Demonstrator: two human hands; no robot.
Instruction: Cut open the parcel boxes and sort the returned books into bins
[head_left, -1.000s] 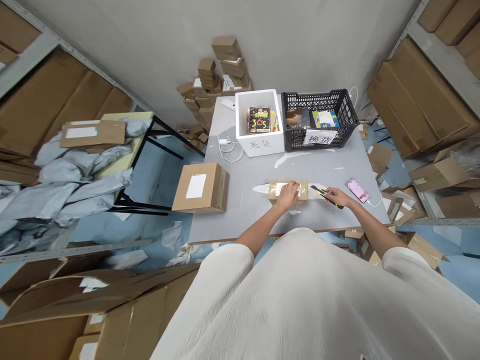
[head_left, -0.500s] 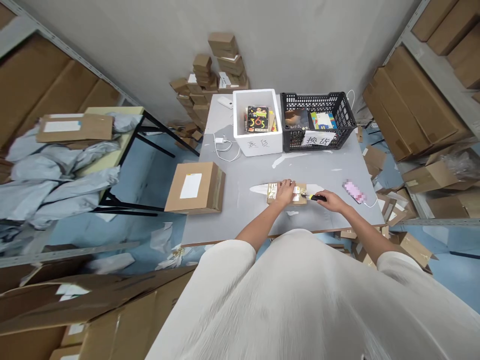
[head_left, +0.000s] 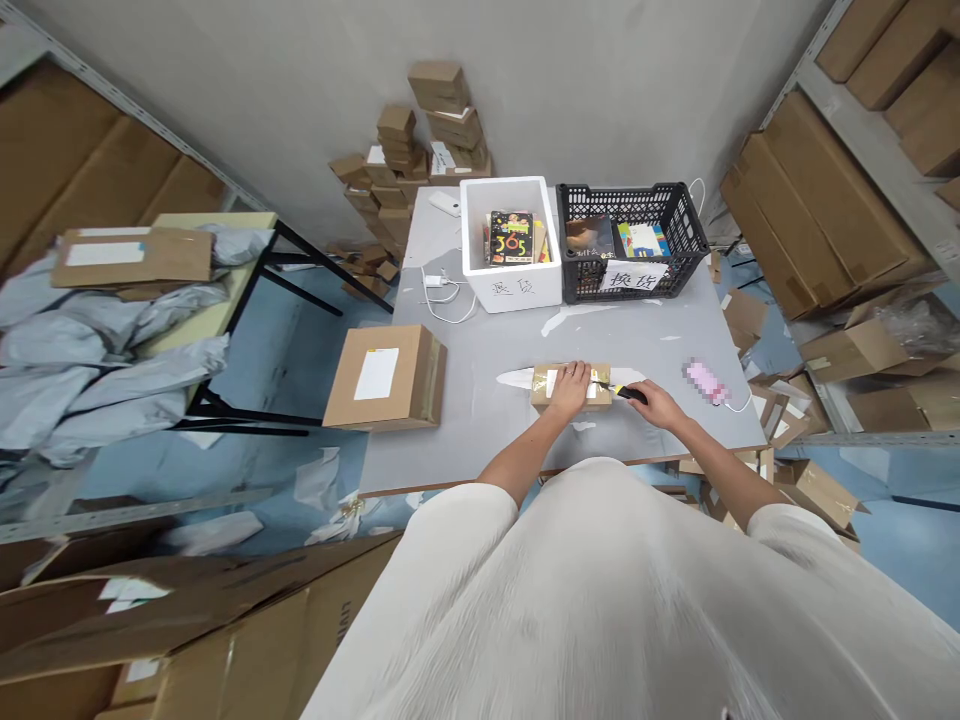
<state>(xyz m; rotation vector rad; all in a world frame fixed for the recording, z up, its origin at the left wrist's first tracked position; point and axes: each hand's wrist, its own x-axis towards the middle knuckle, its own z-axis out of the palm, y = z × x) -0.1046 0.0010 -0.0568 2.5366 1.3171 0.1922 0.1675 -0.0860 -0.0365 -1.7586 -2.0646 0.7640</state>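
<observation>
A small taped cardboard box (head_left: 541,394) with a white label lies flat near the front edge of the grey table. My left hand (head_left: 571,389) rests over its top, fingers bent across it and holding it against the table. In my right hand (head_left: 660,406) is a utility knife (head_left: 631,394) with a black and yellow handle, gripped from the right. Its blade points left and reaches over the right part of the box top, close to my left fingers. Whether the blade has gone into the tape is too small to tell.
Behind the box stand a white foam bin (head_left: 517,292) and a black crate (head_left: 686,250), both containing books. A larger carton (head_left: 375,395) sits at the table's left edge. A phone (head_left: 705,381) on a cable lies at the right. Cartons and scraps litter the floor.
The knife tip has moved slightly left and away from me over the box, and its handle slants more. My left hand stays on the box. The view has shifted a little.
</observation>
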